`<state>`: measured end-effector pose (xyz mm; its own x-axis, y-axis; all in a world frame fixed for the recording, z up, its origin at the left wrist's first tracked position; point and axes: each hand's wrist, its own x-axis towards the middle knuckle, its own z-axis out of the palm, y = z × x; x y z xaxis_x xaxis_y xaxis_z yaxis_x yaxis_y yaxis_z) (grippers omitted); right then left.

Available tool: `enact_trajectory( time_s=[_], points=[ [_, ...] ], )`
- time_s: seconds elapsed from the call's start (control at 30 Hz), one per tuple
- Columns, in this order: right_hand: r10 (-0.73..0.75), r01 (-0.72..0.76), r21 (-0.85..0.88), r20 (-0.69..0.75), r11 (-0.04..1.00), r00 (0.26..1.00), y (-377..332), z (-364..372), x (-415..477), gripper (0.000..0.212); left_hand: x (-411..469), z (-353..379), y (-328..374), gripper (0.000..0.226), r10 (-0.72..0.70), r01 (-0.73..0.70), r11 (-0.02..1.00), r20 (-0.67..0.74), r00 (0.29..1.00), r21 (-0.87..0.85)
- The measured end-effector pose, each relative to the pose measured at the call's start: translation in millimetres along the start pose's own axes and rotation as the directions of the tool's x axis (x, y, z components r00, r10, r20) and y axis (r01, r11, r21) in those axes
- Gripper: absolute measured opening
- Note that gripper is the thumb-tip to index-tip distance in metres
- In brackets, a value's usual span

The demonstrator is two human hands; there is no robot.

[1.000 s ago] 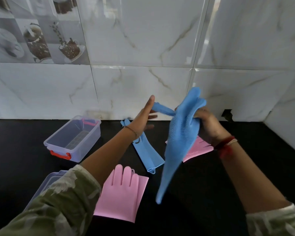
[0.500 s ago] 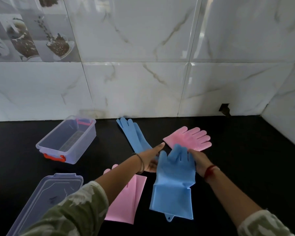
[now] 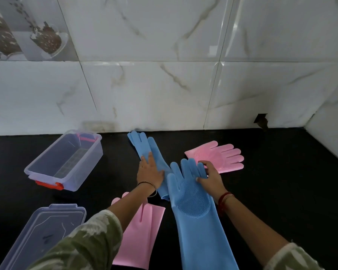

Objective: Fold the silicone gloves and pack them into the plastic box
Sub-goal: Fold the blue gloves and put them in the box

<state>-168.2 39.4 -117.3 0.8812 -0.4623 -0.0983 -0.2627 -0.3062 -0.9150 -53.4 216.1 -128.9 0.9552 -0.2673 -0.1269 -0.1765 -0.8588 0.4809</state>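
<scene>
Blue silicone glove [image 3: 195, 207] lies flat, bristled palm up, on the black counter [image 3: 281, 182], well right of the open plastic box [image 3: 64, 162]; right hand [image 3: 211, 178] presses its fingers, spread; left hand [image 3: 149, 171] rests flat on the second blue glove [image 3: 144, 147] between box and first glove.

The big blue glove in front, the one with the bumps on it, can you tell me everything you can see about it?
The big blue glove looks like soft silicone. It lies flat and unfolded on the black counter, fingers toward the wall, its long cuff running off the bottom of the picture. Round rows of little bumps cover its palm. The right hand rests on its fingers. Its thumb side touches or overlaps the other blue glove, where the left hand lies flat.
</scene>
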Motion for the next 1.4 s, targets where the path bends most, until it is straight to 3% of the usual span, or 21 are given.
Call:
enact_trajectory(
  time_s=[0.17, 0.3, 0.37, 0.47, 0.5, 0.57, 0.63, 0.67, 0.77, 0.87, 0.93, 1.0, 1.07, 1.1, 1.17, 1.2, 1.27, 1.33, 1.4],
  points=[
    [0.094, -0.072, 0.132, -0.166, 0.989, 0.982, -6.2, 18.4, 18.2, 0.04, 20.0, -24.7, -5.4, 0.084, -0.121, 0.094, 0.961, -0.091, 0.988, -0.26],
    [0.111, -0.09, 0.139, -0.151, 0.986, 0.982, -14.6, 26.7, 15.9, 0.051, 36.6, -56.0, -17.3, 0.054, -0.253, 0.178, 0.873, -0.111, 0.961, -0.454],
    [0.017, -0.018, -0.003, -0.207, 1.0, 0.978, -22.0, 29.5, 6.8, 0.058, 39.2, -77.6, -20.0, 0.044, -0.249, 0.114, 0.856, -0.208, 0.946, -0.504],
    [-0.261, 0.2, -0.215, -0.307, 0.956, 0.915, -42.1, 35.4, -12.8, 0.053, 31.7, -116.8, -10.5, 0.038, -0.148, -0.032, 0.898, -0.368, 0.918, -0.439],
    [-0.303, 0.257, -0.188, -0.283, 0.948, 0.91, -50.5, 37.3, -20.4, 0.048, 24.0, -129.2, -3.0, 0.037, -0.079, -0.095, 0.919, -0.413, 0.907, -0.383],
    [-0.213, 0.232, 0.131, -0.147, 0.964, 0.966, -72.3, 39.2, -34.9, 0.036, -0.2, -149.2, 16.4, 0.036, 0.122, -0.247, 0.94, -0.445, 0.887, -0.236],
    [-0.083, 0.024, 0.537, 0.087, 0.843, 0.993, -93.6, 40.8, -47.3, 0.032, -34.2, -160.0, 39.2, 0.037, 0.326, -0.377, 0.924, -0.391, 0.861, -0.059],
    [-0.057, -0.075, 0.645, 0.18, 0.76, 0.982, -102.2, 40.6, -51.6, 0.038, -51.2, -158.9, 50.4, 0.035, 0.411, -0.429, 0.903, -0.354, 0.84, 0.03],
    [-0.122, -0.161, 0.749, 0.307, 0.643, 0.944, -110.4, 38.9, -57.8, 0.048, -98.6, -137.2, 80.9, 0.027, 0.536, -0.52, 0.844, -0.216, 0.816, 0.128],
    [-0.086, -0.192, 0.799, 0.29, 0.57, 0.953, -99.6, 26.3, -63.2, 0.041, -122.5, -107.3, 91.0, 0.024, 0.589, -0.59, 0.807, -0.05, 0.807, -0.022],
    [-0.009, -0.232, 0.781, 0.291, 0.58, 0.957, -86.4, 12.4, -62.9, 0.036, -127.6, -95.0, 83.4, 0.023, 0.605, -0.588, 0.777, 0.007, 0.796, -0.227],
    [0.095, -0.304, 0.714, 0.318, 0.631, 0.943, -71.3, 3.5, -63.4, 0.023, -124.3, -78.4, 67.3, 0.022, 0.54, -0.564, 0.78, -0.162, 0.826, -0.271],
    [0.152, -0.449, 0.715, 0.441, 0.536, 0.885, -61.6, -2.2, -70.8, 0.028, -120.7, -58.5, 48.5, 0.047, 0.298, -0.377, 0.878, -0.277, 0.913, -0.295],
    [0.146, -0.516, 0.708, 0.515, 0.482, 0.844, -60.7, -4.6, -74.6, 0.034, -120.5, -50.4, 41.1, 0.064, 0.124, -0.212, 0.87, -0.22, 0.968, -0.445],
    [0.076, -0.542, 0.726, 0.567, 0.423, 0.82, -65.6, -10.5, -74.0, 0.04, -116.4, -40.1, 35.2, 0.08, -0.092, 0.106, 0.629, 0.062, 0.994, -0.77],
    [0.068, -0.492, 0.753, 0.518, 0.436, 0.853, -71.7, -13.8, -70.3, 0.037, -112.8, -37.0, 35.6, 0.08, -0.085, 0.192, 0.461, 0.172, 0.981, -0.866],
    [0.087, -0.408, 0.768, 0.423, 0.494, 0.902, -77.2, -18.1, -65.4, 0.039, -106.3, -33.2, 38.2, 0.068, -0.011, 0.235, 0.232, 0.239, 0.971, -0.944],
    [0.073, -0.383, 0.787, 0.4, 0.484, 0.914, -76.8, -18.9, -58.7, 0.041, -102.7, -33.2, 45.8, 0.053, 0.023, 0.209, 0.139, 0.214, 0.977, -0.968],
    [0.133, -0.401, 0.782, 0.387, 0.476, 0.912, -69.1, -16.3, -50.8, 0.042, -97.9, -30.3, 51.2, 0.048, -0.007, 0.212, 0.147, 0.213, 0.977, -0.966]
  ],
)
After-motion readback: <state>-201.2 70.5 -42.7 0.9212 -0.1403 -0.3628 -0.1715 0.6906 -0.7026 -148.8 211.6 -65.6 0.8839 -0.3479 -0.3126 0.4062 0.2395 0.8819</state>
